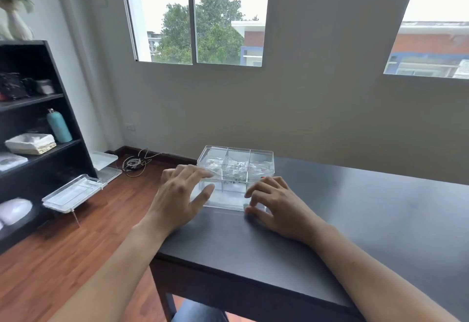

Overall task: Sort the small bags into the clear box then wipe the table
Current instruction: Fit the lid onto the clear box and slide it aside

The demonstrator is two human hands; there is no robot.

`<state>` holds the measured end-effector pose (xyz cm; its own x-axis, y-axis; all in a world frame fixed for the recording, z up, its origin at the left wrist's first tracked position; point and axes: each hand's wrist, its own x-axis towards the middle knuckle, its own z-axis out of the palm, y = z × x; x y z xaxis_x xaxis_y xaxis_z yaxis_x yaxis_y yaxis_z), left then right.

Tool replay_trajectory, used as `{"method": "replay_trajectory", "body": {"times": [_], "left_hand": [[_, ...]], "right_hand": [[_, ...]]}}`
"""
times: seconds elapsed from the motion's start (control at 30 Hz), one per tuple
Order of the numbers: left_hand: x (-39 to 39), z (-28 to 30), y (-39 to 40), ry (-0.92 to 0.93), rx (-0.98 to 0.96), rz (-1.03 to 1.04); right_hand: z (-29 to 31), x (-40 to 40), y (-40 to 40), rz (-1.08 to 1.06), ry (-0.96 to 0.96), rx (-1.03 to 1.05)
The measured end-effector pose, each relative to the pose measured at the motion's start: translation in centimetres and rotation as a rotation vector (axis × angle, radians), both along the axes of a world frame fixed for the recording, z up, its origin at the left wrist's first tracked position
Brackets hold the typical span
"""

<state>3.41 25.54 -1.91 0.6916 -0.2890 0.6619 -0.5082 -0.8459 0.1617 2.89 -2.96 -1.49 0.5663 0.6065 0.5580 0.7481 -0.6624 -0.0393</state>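
A clear box (261,159) with several compartments stands on the dark table (368,215), near its far left corner. Small clear bags (234,169) lie inside the compartments. My left hand (177,194) presses against the box's left side, fingers spread over its top edge and thumb on the front wall. My right hand (276,202) rests at the box's front right corner, fingers curled against the wall. Both hands grip the box from either side.
A black shelf unit (38,118) stands at the left with a teal bottle (59,126) and a basket. Clear trays (73,192) and a cable coil (134,164) lie on the wooden floor. The wall is just behind the table.
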Motion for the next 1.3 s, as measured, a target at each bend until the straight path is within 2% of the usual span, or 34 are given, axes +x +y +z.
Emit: {"method": "replay_trajectory", "body": {"times": [0.1, 0.27, 0.4, 0.53, 0.6, 0.7, 0.77, 0.87, 0.93, 1.07, 1.13, 1.3], "left_hand": [[-0.7, -0.3, 0.4, 0.049, 0.073, -0.048], [-1.0, -0.3, 0.9, 0.001, 0.008, 0.002], [-1.3, 0.4, 0.6, -0.039, -0.220, -0.035], [-2.0, 1.9, -0.1, -0.090, -0.476, -0.083], [-1.7, 2.7, -0.4, -0.103, -0.624, -0.102], [-0.6, 3.9, -1.2, -0.060, -0.845, -0.159], [0.5, 5.0, -1.8, -0.059, -0.908, -0.148], [2.2, 7.0, -3.1, -0.077, -1.024, -0.135], [3.6, 7.9, -3.8, -0.100, -1.086, -0.124], [6.1, 7.6, -4.9, -0.110, -1.114, -0.053], [6.9, 6.7, -4.9, -0.114, -1.080, -0.039], [7.6, 4.3, -4.3, -0.095, -0.800, 0.052]], "right_hand": [[0.0, 0.1, 0.1, -0.030, 0.017, 0.037], [-0.1, 0.3, 0.0, -0.082, 0.175, 0.297], [0.9, 0.1, 0.2, -0.126, 0.309, 0.509], [1.9, -0.8, 0.2, -0.121, 0.327, 0.714], [2.3, -1.2, 0.2, -0.074, 0.247, 0.691], [2.1, 0.1, -0.1, -0.062, 0.043, 0.450], [2.1, 0.9, -0.1, -0.057, -0.044, 0.380], [2.1, 2.7, -0.2, -0.094, -0.129, 0.448], [2.3, 4.0, -0.3, -0.092, -0.101, 0.525], [3.2, 5.6, -0.6, -0.027, 0.119, 0.625], [3.4, 6.4, -1.0, -0.026, 0.145, 0.625], [2.6, 8.3, -2.0, 0.008, 0.232, 0.667]]}}
